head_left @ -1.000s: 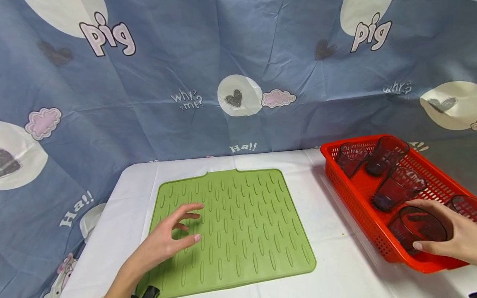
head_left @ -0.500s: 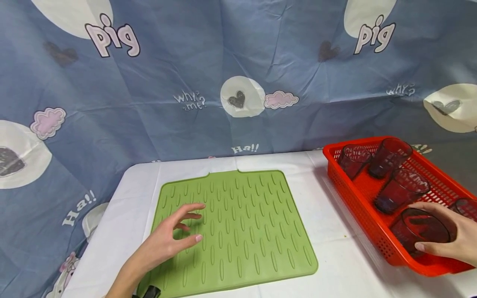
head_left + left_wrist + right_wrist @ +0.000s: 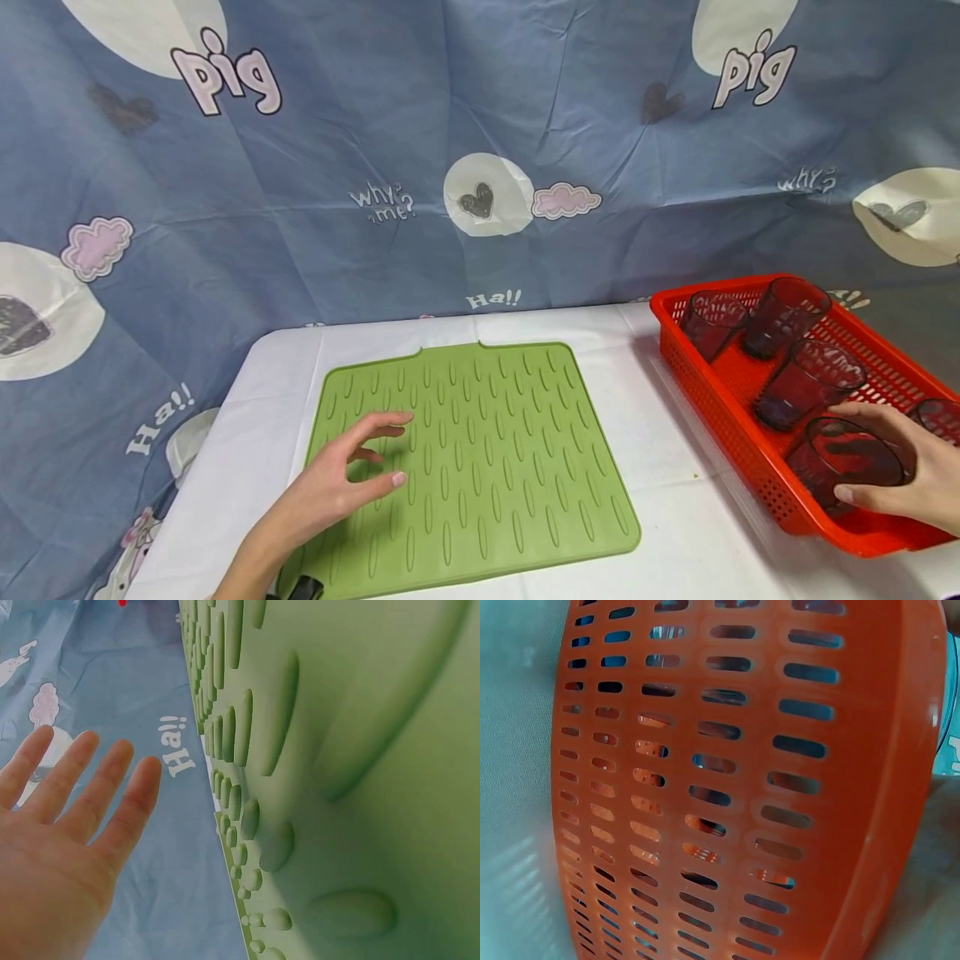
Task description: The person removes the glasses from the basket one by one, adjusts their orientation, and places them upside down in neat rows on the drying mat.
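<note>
At the near end of the red plastic basket [image 3: 723,437], my right hand [image 3: 918,475] grips a dark transparent drinking glass [image 3: 817,471], with the thumb on its near side and a finger on its far side. The glass leans inside the basket. In the right wrist view the slotted basket wall hides that glass and most of the hand. My left hand [image 3: 341,483] hovers over the green ridged mat [image 3: 487,450], thumb and fingers spread apart, holding nothing. The left wrist view shows its fingers [image 3: 105,787] extended beside the mat's raised ribs.
Several more glasses share the basket, among them a tilted one [image 3: 810,379] in the middle and one [image 3: 937,421] partly behind my right hand. A white cloth [image 3: 667,500] covers the table. Behind it hangs a blue printed curtain [image 3: 300,167].
The view has shifted slightly, so everything sits a little further right. Both hands keep nearly the same pose, and the gripped glass stays in the basket.
</note>
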The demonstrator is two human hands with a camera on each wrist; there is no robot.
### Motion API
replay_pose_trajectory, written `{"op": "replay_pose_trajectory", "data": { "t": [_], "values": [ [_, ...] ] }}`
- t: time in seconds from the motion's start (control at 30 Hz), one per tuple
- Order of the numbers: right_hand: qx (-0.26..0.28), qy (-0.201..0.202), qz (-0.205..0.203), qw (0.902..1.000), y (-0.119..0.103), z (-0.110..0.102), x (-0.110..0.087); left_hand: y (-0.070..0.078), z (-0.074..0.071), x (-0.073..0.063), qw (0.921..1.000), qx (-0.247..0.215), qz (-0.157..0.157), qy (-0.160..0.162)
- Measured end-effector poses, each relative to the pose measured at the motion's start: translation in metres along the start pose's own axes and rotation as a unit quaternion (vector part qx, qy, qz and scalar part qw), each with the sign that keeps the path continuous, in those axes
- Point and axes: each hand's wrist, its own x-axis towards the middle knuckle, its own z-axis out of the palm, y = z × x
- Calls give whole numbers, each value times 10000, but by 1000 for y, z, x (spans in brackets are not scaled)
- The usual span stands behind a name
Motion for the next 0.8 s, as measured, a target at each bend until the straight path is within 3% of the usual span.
{"op": "replay_pose_trajectory", "data": {
  "t": [0.13, 0.4, 0.53, 0.8],
  "values": [
    [308, 23, 43, 9995, 1, 2, 0, 0, 0, 0, 10000, -14, 69, 0],
    [209, 12, -102, 9997, -3, 2, 4, -4, 0, 0, 9998, -25, 204, -40],
    [465, -27, -236, 9986, -5, 4, 6, -5, 1, -1, 9999, -44, 133, -65],
    [387, 131, -151, 9991, -9, 9, 7, -2, -2, -2, 9998, -174, 86, -58]
  ]
}}
